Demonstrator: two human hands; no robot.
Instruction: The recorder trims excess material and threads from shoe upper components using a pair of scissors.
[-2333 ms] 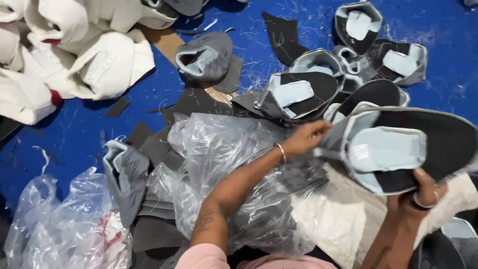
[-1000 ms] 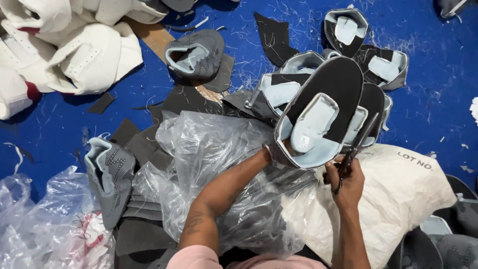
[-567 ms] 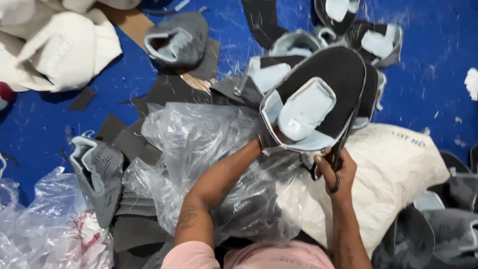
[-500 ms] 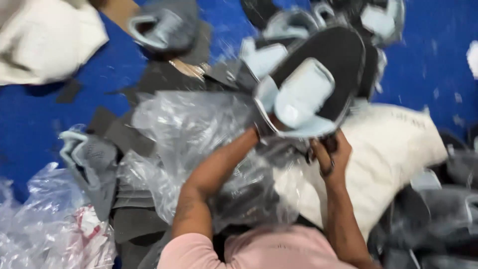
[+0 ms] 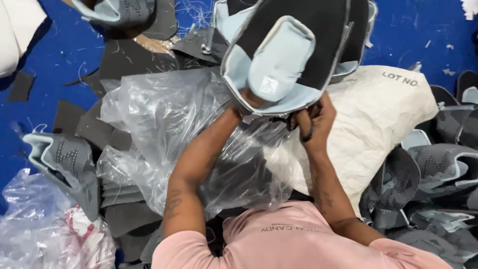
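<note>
Grey shoe upper (image 5: 294, 55) gripped by both hands (image 5: 311, 119); clear plastic bag (image 5: 169, 129) holds dark pieces.

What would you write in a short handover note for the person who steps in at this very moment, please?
Left hand: grips the near edge of the dark shoe upper, mostly hidden beneath it.
Right hand: at the same edge, holding a small dark tool; its type cannot be told.
The upper is raised, pale blue lining facing the camera, above a clear plastic bag and white sack.
Done: one upper is in hand.
Left: grey uppers are piled to the right; another lies on the left.
</note>
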